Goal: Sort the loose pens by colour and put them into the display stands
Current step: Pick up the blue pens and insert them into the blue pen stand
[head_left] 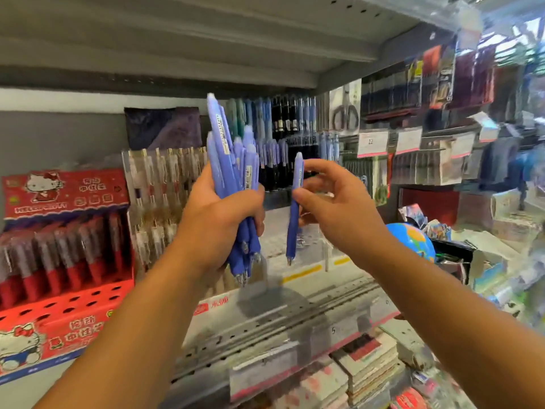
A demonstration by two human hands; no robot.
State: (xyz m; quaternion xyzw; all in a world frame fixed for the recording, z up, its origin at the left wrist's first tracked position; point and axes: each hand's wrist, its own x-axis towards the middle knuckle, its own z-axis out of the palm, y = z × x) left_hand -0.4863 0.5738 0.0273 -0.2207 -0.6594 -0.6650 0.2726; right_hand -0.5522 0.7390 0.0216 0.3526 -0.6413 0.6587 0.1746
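Shelf [274, 317]: red display box [59, 308] at left edge, holds red pens [67, 255]. Clear stand [165, 178] behind hands, contents blurred. Globe [413, 240] at right. Left hand [218, 219], fingers clamped on bundle of blue pens [230, 160], tips down, above shelf ctr. Right hand [336, 208] beside it; fingers pinch single blue pen [292, 231], upright, apart from bundle.

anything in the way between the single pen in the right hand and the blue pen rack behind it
Nothing visible does. The single pen, pinched by the right hand, hangs in open air before the blue pen rack. The bundle in the left hand sits to its left, beside the path, not across it.
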